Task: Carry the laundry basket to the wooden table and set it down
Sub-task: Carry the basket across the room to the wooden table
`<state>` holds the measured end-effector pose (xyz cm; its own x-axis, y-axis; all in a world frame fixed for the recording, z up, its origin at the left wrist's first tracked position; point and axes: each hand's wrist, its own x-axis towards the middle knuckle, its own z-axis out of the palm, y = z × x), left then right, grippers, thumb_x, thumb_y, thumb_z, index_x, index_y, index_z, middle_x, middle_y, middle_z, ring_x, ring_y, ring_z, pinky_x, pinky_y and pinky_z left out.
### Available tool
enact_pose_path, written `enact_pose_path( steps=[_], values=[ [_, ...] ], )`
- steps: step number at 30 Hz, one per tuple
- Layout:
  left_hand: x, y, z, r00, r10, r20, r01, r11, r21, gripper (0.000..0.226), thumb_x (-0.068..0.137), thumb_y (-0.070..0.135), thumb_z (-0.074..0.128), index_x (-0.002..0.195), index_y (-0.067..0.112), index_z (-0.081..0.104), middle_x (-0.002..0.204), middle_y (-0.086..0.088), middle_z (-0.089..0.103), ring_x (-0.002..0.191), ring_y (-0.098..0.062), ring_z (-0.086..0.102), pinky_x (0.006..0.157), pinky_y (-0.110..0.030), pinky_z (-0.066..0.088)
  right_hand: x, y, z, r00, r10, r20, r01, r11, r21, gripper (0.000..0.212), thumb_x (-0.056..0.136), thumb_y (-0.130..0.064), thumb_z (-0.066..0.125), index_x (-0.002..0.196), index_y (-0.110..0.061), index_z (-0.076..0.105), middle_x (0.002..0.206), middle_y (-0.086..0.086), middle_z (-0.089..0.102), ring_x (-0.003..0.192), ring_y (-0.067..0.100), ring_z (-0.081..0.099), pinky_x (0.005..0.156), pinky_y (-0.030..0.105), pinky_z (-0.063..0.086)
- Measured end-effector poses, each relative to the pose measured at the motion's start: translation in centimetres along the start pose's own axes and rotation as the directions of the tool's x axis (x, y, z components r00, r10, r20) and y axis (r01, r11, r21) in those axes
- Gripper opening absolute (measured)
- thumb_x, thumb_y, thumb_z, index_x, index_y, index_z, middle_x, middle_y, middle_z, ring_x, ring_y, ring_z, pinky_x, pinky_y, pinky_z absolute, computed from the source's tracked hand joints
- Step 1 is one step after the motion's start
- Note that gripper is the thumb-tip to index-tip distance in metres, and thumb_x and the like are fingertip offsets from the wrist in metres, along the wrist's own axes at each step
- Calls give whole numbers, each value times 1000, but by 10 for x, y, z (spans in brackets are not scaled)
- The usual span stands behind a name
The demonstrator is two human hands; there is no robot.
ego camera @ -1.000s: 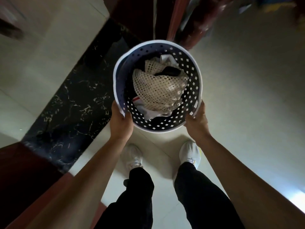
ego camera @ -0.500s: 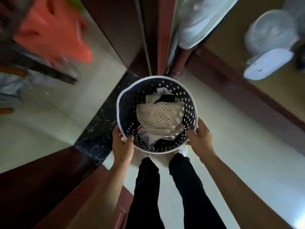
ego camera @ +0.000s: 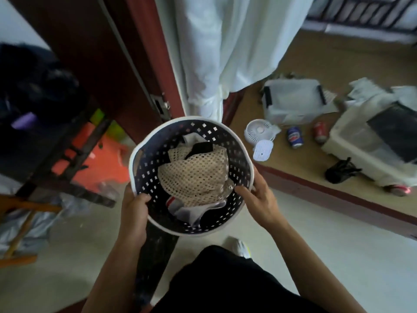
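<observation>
I hold a round dark laundry basket (ego camera: 239, 152) with a white rim and perforated walls in front of my body, above the floor. Inside it lie a beige mesh cloth (ego camera: 194, 175) and some white and black garments. My left hand (ego camera: 133, 211) grips the rim at the near left, thumb inside. My right hand (ego camera: 259, 199) grips the rim at the near right, fingers inside. The wooden table on the right (ego camera: 338, 59) carries clutter.
A dark red door frame (ego camera: 144, 53) and a white curtain (ego camera: 225, 41) stand straight ahead. On the wooden surface lie a small white fan (ego camera: 259, 132), two cans (ego camera: 294, 137), a clear box (ego camera: 293, 100) and a white appliance (ego camera: 372, 145). An orange object (ego camera: 97, 159) and dark rack stand at left.
My view has lifted and swung right, bringing the wooden surface with the fan and cans into sight. The basket stays in both hands, carried forward through the doorway.
</observation>
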<state>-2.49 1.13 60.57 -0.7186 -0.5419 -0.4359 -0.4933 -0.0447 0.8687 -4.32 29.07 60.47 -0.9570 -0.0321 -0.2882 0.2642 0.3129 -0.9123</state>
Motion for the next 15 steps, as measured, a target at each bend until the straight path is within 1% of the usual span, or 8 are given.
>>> enact_pose_path(
  steps=[2,4,5,7,9,11,13,15],
  values=[
    [-4,22,-1,994,58,92,-57,998,-15,37,83,-1,50,116,12,60,103,-15,68,98,-35,66,79,-44,50,-11,-8,4,996,-44,-72,50,995,86,69,89,-29,66,156,-36,53,141,-9,71,126,4,66,90,8,52],
    [-7,37,-2,973,108,201,-103,994,-35,26,85,-3,48,98,17,60,88,-7,63,84,-27,62,71,-39,47,-28,-15,9,984,-51,-172,75,987,140,68,88,-23,66,154,-35,55,135,-13,73,122,-4,67,89,5,51],
    [-6,41,-4,959,117,259,-111,993,-38,22,83,2,50,97,16,61,88,-7,63,86,-32,63,71,-39,47,-37,-16,12,973,-34,-230,76,982,175,69,87,-23,67,154,-36,55,136,-14,73,124,-4,66,93,7,52],
    [-2,44,-5,923,104,371,-105,994,-18,31,74,13,55,103,12,65,95,-10,66,103,-47,64,81,-43,48,-59,-12,19,935,28,-355,66,966,250,71,85,-26,70,154,-38,53,139,-13,72,129,2,66,106,24,55],
    [-5,46,3,873,108,475,-128,992,8,34,71,16,57,102,22,68,102,-8,70,109,-42,63,93,-49,48,-84,-6,24,876,104,-470,62,945,323,71,83,-33,73,151,-37,55,138,-8,73,130,14,68,110,45,56],
    [-22,50,20,799,134,587,-192,981,37,38,69,16,59,104,27,68,110,-9,71,108,-32,63,100,-53,48,-112,3,21,805,160,-571,73,929,364,71,80,-43,75,148,-34,58,137,0,74,129,25,70,110,59,55],
    [-46,49,43,709,151,689,-235,971,29,52,67,15,61,118,23,68,120,-12,73,112,-29,65,104,-50,49,-144,13,10,714,213,-667,81,921,380,71,79,-50,74,146,-30,60,137,4,74,129,29,70,110,63,53],
    [-76,47,69,601,149,785,-279,960,32,63,67,13,61,130,16,64,123,-8,73,112,-24,65,99,-42,51,-181,22,-5,590,256,-765,114,912,393,68,79,-51,73,142,-27,64,134,4,76,128,30,71,111,61,54]
  ],
)
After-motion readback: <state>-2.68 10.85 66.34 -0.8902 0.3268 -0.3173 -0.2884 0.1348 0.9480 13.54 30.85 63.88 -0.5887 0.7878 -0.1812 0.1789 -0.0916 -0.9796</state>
